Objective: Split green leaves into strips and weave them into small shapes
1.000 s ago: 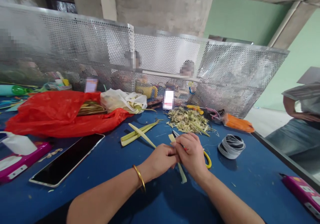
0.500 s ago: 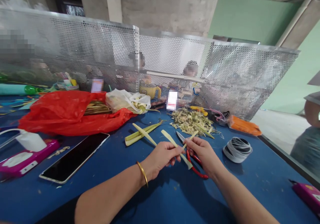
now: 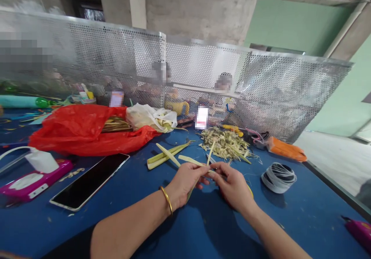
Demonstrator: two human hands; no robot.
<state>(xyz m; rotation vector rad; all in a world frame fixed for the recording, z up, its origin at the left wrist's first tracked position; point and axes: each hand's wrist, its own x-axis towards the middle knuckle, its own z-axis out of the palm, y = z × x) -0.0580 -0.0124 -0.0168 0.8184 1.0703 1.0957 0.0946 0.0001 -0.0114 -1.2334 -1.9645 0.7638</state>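
Pale strips (image 3: 189, 160) cross, pinched by left fingers (image 3: 203, 170) and right fingers (image 3: 222, 168); tugging too hard could split them!

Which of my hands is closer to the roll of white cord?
Right. Your right hand is left of the roll of white cord, not touching it; your left hand is farther left, beyond the right one.

I read this from my remote feed as a craft workshop: blue bench (image 3: 185, 232), perforated metal divider (image 3: 185, 64) with people (image 3: 223, 83) showing through, bare concrete wall (image 3: 199, 12) behind, green wall (image 3: 298, 23) to the right. Bench carries a heap of plant shavings (image 3: 224, 143), a spool of pale cord (image 3: 278, 185), a purple power strip (image 3: 43, 183).
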